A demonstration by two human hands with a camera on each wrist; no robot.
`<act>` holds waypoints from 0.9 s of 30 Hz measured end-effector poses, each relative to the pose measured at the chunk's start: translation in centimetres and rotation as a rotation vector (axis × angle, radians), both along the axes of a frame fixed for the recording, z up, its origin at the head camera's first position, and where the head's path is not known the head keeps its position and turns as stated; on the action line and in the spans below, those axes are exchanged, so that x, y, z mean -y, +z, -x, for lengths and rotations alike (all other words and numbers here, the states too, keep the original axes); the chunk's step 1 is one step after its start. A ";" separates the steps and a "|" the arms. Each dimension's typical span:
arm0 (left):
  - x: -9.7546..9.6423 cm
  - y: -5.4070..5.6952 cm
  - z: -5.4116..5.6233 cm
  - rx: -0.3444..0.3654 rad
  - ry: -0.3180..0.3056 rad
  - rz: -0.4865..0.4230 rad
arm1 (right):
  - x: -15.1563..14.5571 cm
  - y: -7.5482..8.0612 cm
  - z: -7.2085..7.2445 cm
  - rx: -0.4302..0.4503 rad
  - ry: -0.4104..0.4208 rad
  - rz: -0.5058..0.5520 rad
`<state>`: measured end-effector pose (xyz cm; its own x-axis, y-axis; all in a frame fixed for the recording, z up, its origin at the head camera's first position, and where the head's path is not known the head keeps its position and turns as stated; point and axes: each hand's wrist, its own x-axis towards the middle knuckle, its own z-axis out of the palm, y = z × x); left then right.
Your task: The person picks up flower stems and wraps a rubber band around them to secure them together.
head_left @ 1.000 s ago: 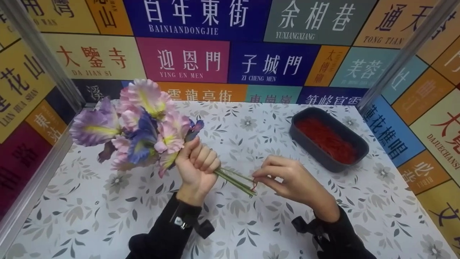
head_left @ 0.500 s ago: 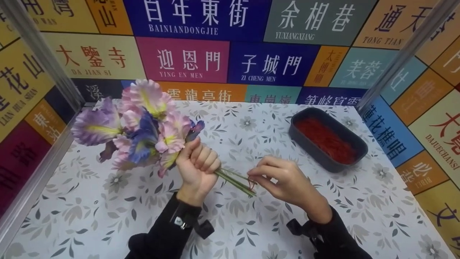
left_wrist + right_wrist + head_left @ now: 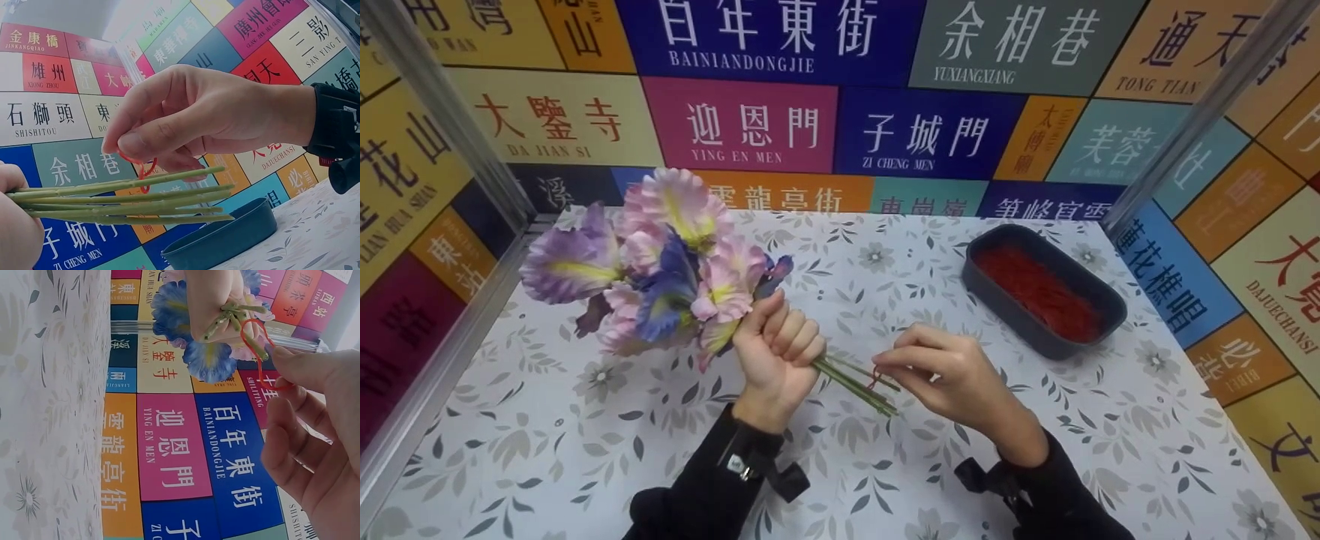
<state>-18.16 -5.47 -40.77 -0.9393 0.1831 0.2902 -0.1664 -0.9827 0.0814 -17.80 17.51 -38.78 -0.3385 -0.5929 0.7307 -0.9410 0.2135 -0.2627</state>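
Note:
My left hand (image 3: 780,352) grips a bunch of artificial flowers (image 3: 660,270) by its green stems. The pink, purple and blue blooms lie left of the fist, and the stem ends (image 3: 118,202) stick out to the right. Between thumb and fingertips, my right hand (image 3: 952,367) pinches a thin red rubber band (image 3: 260,374) beside these ends. One stem seems to pass through the band's loop in the right wrist view. In the left wrist view the band hangs at the uppermost stem, with the other stems below. My left fist hides the upper stems.
A dark grey oblong container (image 3: 1011,311) holding a heap of thin red bands stands at the back right. Leaf-patterned white cloth (image 3: 840,480) covers the table. Colourful sign-printed panels (image 3: 742,124) and metal posts enclose the back and sides.
My right hand has moved slightly left along the stems, bringing the rubber band farther in from their ends. The left hand and bouquet have shifted a little to the right.

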 end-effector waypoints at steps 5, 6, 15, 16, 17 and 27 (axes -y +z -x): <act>0.1 0.1 0.0 0.039 0.016 0.002 | -1.2 0.6 0.2 0.093 0.088 -0.038; 0.2 0.2 0.0 0.044 0.018 0.003 | -1.6 0.7 0.2 0.116 0.100 -0.044; 0.2 0.3 0.0 0.061 0.020 0.002 | -3.3 1.5 0.3 0.215 0.185 -0.126; 0.2 0.3 0.0 0.059 0.021 0.004 | -3.3 1.5 0.3 0.221 0.183 -0.132; 0.2 0.3 0.0 0.057 0.023 0.007 | -3.2 1.5 0.2 0.227 0.179 -0.140; -0.1 0.1 -0.1 0.012 0.000 0.011 | -1.9 0.9 -0.2 0.157 0.148 -0.125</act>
